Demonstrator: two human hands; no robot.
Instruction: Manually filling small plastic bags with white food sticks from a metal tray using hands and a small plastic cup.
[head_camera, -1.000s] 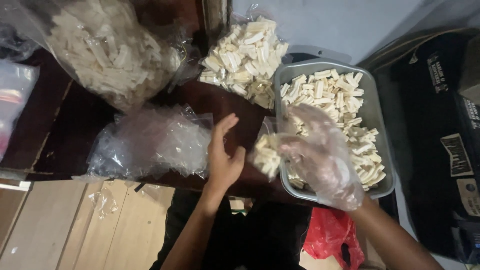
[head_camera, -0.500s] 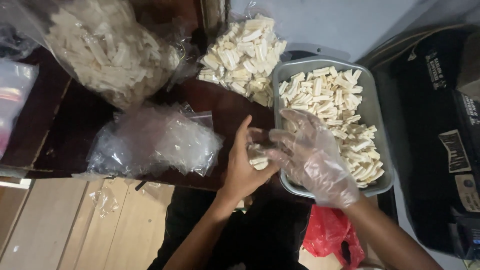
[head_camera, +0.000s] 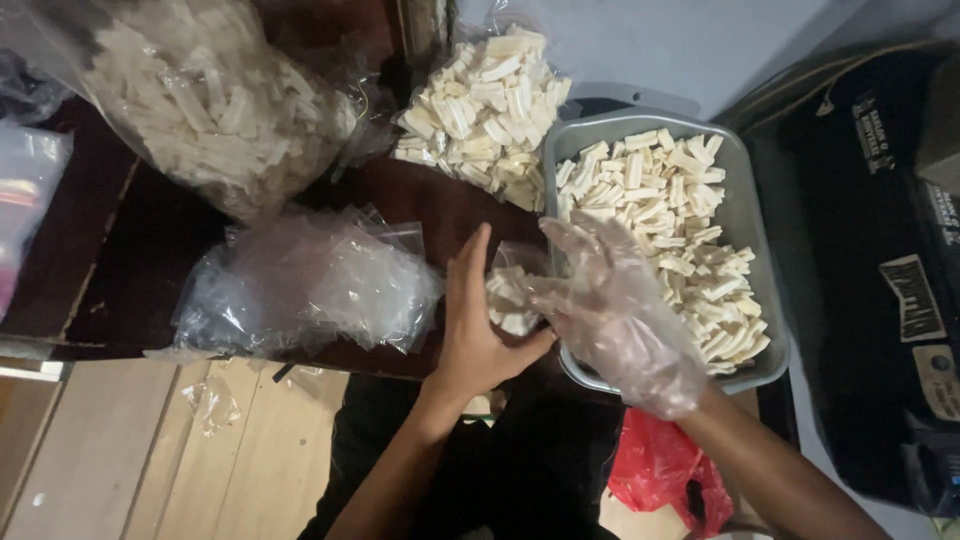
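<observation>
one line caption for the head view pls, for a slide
Bare left hand and plastic-gloved right hand cup a small clear bag of pale cut sticks beside a grey rectangular tray of them.

The right hand (head_camera: 610, 310) wears a thin, clear, crinkled plastic glove; the left hand (head_camera: 480, 320) is bare. Between the fingers sits a small glossy plastic bag (head_camera: 512, 296) of pale, matt sticks. Just right of the gloved fingers, a smooth grey tray (head_camera: 752, 225). Left of the bare fingers, shiny film bags (head_camera: 310, 285) on dark polished wood (head_camera: 140, 250).
</observation>
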